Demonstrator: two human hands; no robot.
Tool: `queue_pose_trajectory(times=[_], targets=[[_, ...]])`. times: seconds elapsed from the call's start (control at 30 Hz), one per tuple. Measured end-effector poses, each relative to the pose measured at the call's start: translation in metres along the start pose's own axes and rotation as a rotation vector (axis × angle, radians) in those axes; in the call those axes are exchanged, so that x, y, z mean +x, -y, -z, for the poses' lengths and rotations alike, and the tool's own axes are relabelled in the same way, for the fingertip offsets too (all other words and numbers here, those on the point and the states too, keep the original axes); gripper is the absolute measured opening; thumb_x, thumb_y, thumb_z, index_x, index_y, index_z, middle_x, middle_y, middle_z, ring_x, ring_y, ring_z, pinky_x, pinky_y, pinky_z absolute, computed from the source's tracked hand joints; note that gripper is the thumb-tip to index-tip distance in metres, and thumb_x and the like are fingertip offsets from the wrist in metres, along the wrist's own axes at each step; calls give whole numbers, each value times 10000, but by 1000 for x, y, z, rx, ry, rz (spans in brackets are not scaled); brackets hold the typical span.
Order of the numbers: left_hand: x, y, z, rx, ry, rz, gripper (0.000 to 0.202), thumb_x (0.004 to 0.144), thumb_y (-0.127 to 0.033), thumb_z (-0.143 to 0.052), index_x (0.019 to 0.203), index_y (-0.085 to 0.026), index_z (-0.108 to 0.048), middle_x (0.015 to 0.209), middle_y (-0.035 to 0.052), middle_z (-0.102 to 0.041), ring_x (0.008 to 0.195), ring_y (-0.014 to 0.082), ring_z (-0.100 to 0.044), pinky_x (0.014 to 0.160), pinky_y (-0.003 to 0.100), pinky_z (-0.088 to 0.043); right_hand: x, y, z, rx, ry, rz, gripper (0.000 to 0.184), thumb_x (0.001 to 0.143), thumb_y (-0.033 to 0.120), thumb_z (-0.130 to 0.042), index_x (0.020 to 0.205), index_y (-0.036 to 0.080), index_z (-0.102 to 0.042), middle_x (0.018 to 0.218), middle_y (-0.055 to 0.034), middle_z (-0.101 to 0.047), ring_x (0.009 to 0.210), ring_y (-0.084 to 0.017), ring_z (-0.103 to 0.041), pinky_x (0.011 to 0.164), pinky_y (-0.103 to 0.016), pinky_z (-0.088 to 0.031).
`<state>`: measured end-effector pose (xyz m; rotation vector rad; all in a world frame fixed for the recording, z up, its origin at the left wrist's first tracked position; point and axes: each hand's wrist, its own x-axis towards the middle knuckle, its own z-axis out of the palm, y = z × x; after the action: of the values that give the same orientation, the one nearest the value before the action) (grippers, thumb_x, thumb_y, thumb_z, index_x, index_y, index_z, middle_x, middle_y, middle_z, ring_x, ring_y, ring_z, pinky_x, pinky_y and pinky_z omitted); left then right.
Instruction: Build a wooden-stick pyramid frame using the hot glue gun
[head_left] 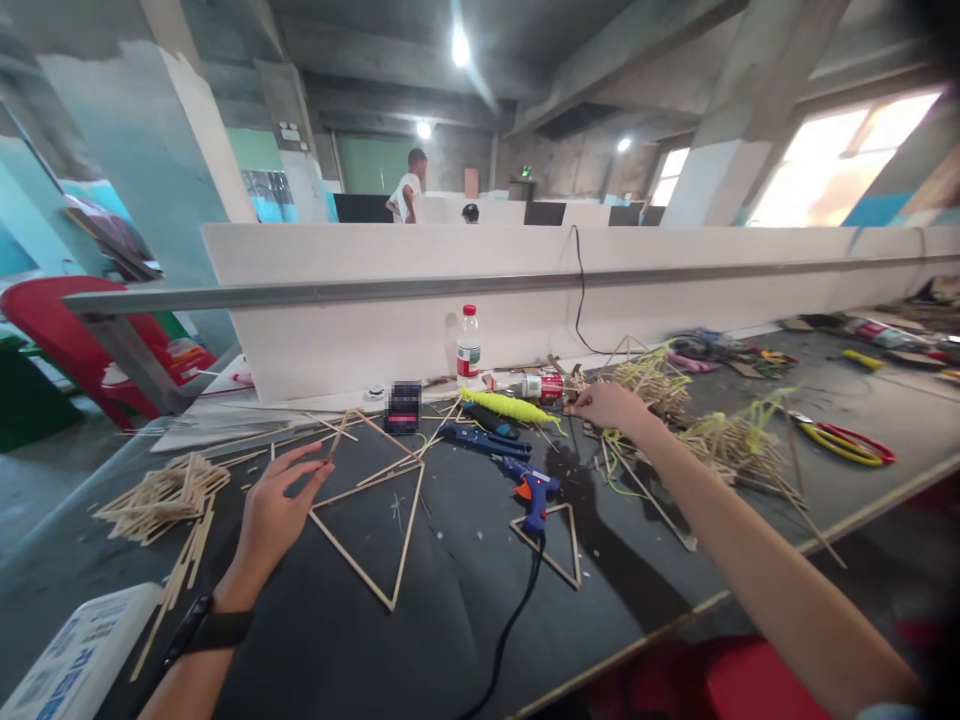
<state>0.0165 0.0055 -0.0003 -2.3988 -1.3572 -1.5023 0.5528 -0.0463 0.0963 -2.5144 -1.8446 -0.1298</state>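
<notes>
Pinching a slender wooden stick [337, 440] in the grip of the left hand [276, 508], left of centre in the frame; reaching right of centre with the right hand [611, 408], beside a bottle [541, 387] lying on its side, unable to tell whether pinching anything with that curled grip. Risking a burn or a dragged stick triangle [575, 547], below centre, from snagging the black cord [504, 632] of the blue glue gun [535, 505], possibly hot; risking a snap from squeezing too hard. Showing pale, straight, slim wood, moulded plastic and a dark, matt table [300, 650].
</notes>
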Motion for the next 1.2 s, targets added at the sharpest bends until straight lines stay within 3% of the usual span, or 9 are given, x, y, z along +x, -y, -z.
queue_pose_trajectory(times=[0.13,0.23,0.4,0.63,0.77,0.9,1.07,1.2], targets=[[0,1,0,15,3,2,235,887,-444,-653,909,-229,-746,1181,63,-702,1064,246,-664,984,400,-495,-23,-1,11,-27,5,-54,268,883,289,-567,989,203,-798,936,-146,-752,878,-272,-714,728,-317,-508],[1,2,0,11,5,-12,239,893,-448,-642,911,-231,-740,1180,65,-702,1062,251,-666,992,405,-490,-52,-1,8,-53,9,-38,310,920,245,-491,1030,211,-779,943,-145,-753,913,-272,-717,745,-316,-509],[1,3,-2,19,-5,-34,230,891,-447,-640,910,-238,-736,1159,57,-708,1041,252,-673,995,406,-488,-87,-4,-20,-127,107,-110,262,861,95,-528,986,69,-757,933,-245,-736,896,-328,-736,730,-355,-534],[0,-1,-2,2,-6,-27,225,890,-440,-648,907,-236,-740,1148,57,-708,1035,243,-673,954,394,-514,-92,1,-51,-164,137,-110,325,855,-27,-465,1018,33,-738,998,-270,-726,982,-335,-725,767,-368,-546],[2,-5,-1,-3,12,-21,223,897,-429,-644,924,-232,-745,1147,58,-710,1045,239,-669,981,405,-499,-75,18,-42,-118,96,48,299,950,145,-464,1023,71,-744,958,-231,-740,938,-309,-731,786,-352,-532],[2,-8,1,-8,37,-20,211,904,-410,-637,934,-233,-749,1169,67,-706,1075,242,-663,989,408,-499,-29,55,-23,-47,-1,269,390,998,345,-435,1307,201,-624,1190,-147,-707,1076,-257,-677,869,-313,-495],[2,-10,1,-13,40,-50,183,908,-381,-636,917,-237,-750,1164,69,-709,1077,245,-664,977,422,-512,30,100,-25,-46,-14,389,417,919,325,-552,1303,176,-619,1242,-167,-680,1134,-301,-639,892,-348,-484],[2,-13,2,-2,44,-48,190,912,-384,-630,925,-239,-751,1148,70,-715,1062,245,-672,966,426,-521,55,112,-43,-80,36,395,422,879,273,-585,1273,126,-625,1222,-212,-677,1088,-323,-659,842,-368,-501]])
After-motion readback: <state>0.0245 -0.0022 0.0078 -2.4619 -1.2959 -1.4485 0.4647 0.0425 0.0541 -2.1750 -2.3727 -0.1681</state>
